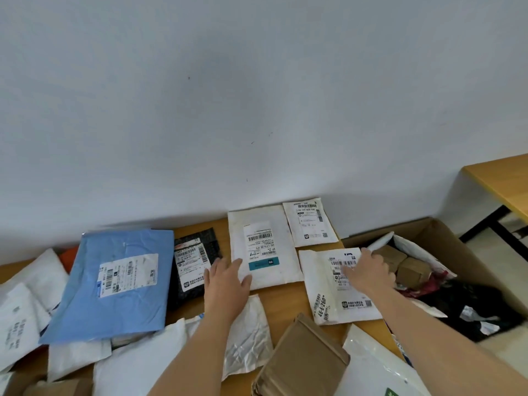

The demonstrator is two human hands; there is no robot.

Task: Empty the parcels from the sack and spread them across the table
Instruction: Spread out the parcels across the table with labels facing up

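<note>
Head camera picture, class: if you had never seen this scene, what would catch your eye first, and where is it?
The big blue parcel stands out at the left of the table, lying over white mailers. At the centre, the left hand rests flat between a black parcel and a white parcel. The right hand presses a labelled white mailer beside an open cardboard box.

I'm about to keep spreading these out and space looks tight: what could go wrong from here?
1. The white parcel with the "46-6-260" label under the right hand lies at the table edge beside the cardboard box; a push could slide it in.
2. The blue parcel overlaps white parcels, hiding labels.
3. The left hand sits between the black parcel and a large white parcel; sweeping may shift both.
</note>
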